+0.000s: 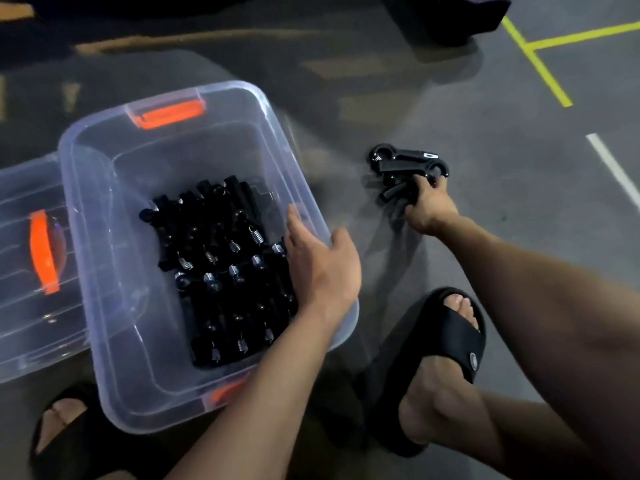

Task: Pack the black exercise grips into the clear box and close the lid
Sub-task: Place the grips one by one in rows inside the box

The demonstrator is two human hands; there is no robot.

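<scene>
The right hand (427, 211) grips several loose grips (405, 168) off the floor; the left hand (322, 268), fingers relaxed, steadies the clear box (104, 237). An overfull handful could slip.

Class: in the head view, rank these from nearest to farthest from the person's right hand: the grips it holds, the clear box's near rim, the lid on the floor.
1. Grips: held in the right hand.
2. Clear box: to its left, rim under the left hand.
3. Lid: far left, beyond the box.
</scene>
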